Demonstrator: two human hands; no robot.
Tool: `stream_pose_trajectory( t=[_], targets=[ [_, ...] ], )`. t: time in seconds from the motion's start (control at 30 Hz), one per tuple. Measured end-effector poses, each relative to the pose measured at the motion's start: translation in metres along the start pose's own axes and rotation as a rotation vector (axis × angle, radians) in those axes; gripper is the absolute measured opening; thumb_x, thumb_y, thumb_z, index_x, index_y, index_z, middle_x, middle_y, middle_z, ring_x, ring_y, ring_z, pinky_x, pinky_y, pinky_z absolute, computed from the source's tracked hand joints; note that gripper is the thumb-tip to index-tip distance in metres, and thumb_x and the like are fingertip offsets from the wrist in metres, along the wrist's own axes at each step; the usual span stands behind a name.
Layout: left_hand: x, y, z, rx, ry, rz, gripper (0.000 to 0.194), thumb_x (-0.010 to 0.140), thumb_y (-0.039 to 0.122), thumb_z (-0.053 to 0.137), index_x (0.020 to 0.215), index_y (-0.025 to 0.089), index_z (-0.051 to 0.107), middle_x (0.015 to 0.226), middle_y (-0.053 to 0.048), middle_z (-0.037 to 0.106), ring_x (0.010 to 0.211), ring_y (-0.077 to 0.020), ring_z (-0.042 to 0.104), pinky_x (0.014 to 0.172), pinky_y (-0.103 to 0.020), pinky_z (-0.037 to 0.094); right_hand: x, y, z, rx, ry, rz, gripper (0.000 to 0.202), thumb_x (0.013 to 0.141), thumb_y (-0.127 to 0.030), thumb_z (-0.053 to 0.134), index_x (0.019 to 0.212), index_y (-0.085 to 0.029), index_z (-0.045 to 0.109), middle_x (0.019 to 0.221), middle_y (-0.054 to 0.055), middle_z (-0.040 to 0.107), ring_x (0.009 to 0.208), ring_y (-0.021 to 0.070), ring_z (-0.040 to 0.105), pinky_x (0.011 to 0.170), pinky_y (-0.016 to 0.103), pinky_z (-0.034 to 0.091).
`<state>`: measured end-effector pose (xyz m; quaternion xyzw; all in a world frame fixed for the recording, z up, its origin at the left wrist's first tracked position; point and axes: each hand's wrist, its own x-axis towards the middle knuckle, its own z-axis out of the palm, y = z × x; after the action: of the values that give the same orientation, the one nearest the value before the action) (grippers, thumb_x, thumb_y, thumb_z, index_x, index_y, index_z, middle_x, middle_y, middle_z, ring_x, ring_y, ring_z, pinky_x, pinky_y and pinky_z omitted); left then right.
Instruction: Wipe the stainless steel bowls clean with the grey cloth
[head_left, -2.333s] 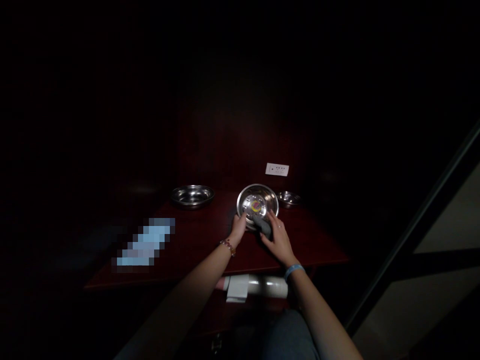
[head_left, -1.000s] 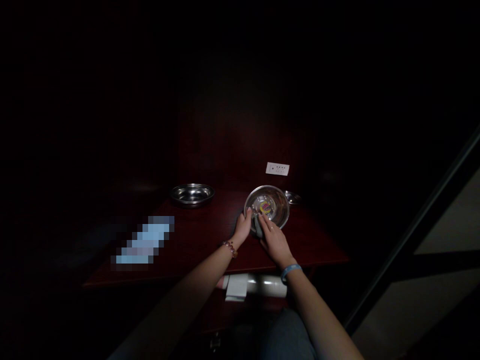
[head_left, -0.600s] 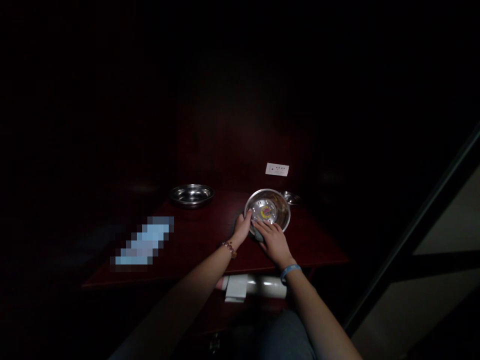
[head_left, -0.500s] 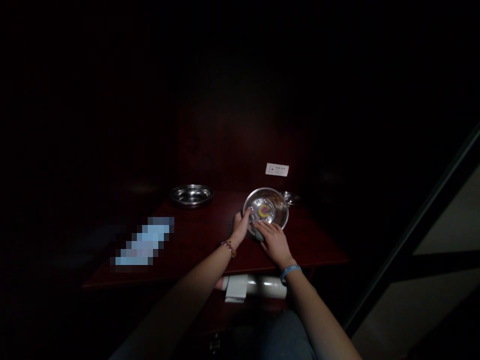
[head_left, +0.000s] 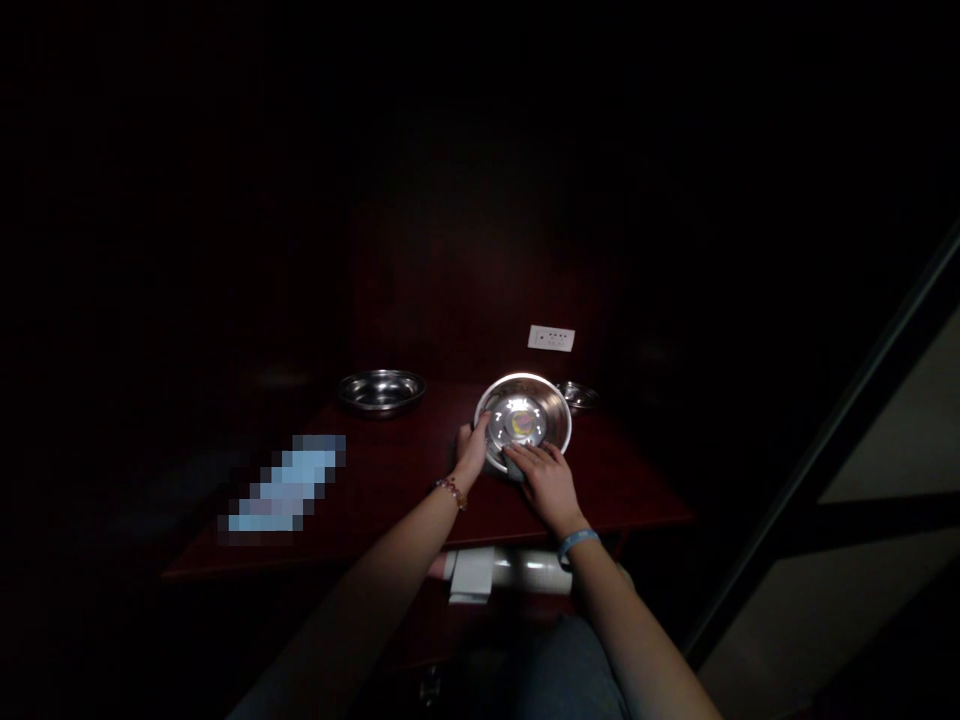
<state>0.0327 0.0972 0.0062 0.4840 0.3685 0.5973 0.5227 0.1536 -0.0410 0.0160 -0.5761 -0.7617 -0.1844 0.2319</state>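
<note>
A shiny metal bowl [head_left: 553,412] with a yellow round sticker [head_left: 523,425] inside its base is tilted toward me above the table. My left hand [head_left: 472,448] grips its left rim, thumb on the inner side and fingers behind. At the near rim, my right hand [head_left: 549,482] is closed on a small grey-green cloth [head_left: 514,468], pressing it against the bowl. Most of the cloth is hidden under the fingers.
On the dark red table [head_left: 405,480] a wide metal dish [head_left: 382,392] stands at the back left. A smaller metal dish [head_left: 579,397] sits behind the bowl. A socket plate [head_left: 551,338] is on the wall. Below the tabletop lies a wrapped roll [head_left: 532,571].
The bowl has shifted slightly left and tipped a little differently, both hands staying on it. The cloth remains under my right hand at the near rim.
</note>
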Motion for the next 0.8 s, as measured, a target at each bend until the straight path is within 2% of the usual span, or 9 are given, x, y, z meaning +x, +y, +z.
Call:
stream_pose_trajectory(
  t=[0.1,0.3,0.43,0.5,0.67,0.8],
  targets=[
    [-0.005,0.005,0.001,0.002,-0.009,-0.042,0.043,0.074,0.053,0.062,0.079,0.012,0.07,0.075,-0.009,0.071,0.073,-0.0226,0.064,0.068,-0.03,0.049,-0.001,0.003,0.001,-0.001,0.006,0.018,0.062,0.081,-0.005,0.051,0.138,-0.03,0.049,0.137,0.002,0.057,0.127,0.0197,0.049,0.11,0.041,0.031],
    [-0.022,0.019,0.006,-0.12,-0.291,-0.047,0.041,0.079,0.047,0.06,0.096,0.012,0.072,0.101,-0.01,0.074,0.101,-0.0256,0.064,0.092,-0.034,0.048,-0.003,0.004,-0.001,0.013,0.065,0.086,0.062,0.079,-0.002,0.05,0.135,-0.029,0.051,0.134,0.002,0.059,0.123,0.0197,0.053,0.108,0.039,0.034],
    [-0.033,0.018,0.012,-0.097,-0.522,-0.037,0.028,0.071,0.037,0.071,0.089,0.016,0.073,0.103,-0.01,0.074,0.108,-0.0258,0.063,0.103,-0.038,0.043,-0.004,0.004,0.0,0.036,0.094,0.117,0.06,0.08,-0.003,0.05,0.135,-0.027,0.051,0.132,0.003,0.061,0.122,0.0188,0.054,0.109,0.039,0.032],
    [-0.035,0.013,0.015,-0.099,-0.595,-0.027,0.024,0.069,0.033,0.074,0.085,0.016,0.072,0.104,-0.01,0.073,0.108,-0.0253,0.063,0.106,-0.04,0.041,-0.005,0.005,0.002,0.04,0.104,0.119,0.059,0.08,-0.003,0.051,0.134,-0.026,0.052,0.131,0.005,0.062,0.123,0.0188,0.053,0.11,0.04,0.03],
    [-0.032,0.0,0.019,-0.088,-0.599,0.036,0.026,0.071,0.031,0.072,0.092,0.015,0.07,0.105,-0.012,0.072,0.107,-0.0241,0.063,0.106,-0.04,0.04,-0.004,0.006,0.004,0.077,0.123,0.108,0.056,0.08,-0.005,0.051,0.133,-0.025,0.053,0.13,0.007,0.063,0.122,0.0198,0.055,0.113,0.045,0.024],
    [-0.028,0.0,0.016,-0.039,-0.486,0.111,0.024,0.076,0.031,0.064,0.094,0.015,0.071,0.104,-0.011,0.073,0.102,-0.024,0.064,0.099,-0.035,0.044,-0.003,0.002,-0.001,0.119,0.1,0.103,0.059,0.079,-0.005,0.052,0.134,-0.027,0.051,0.132,0.005,0.061,0.121,0.0191,0.056,0.113,0.045,0.022]
  ],
)
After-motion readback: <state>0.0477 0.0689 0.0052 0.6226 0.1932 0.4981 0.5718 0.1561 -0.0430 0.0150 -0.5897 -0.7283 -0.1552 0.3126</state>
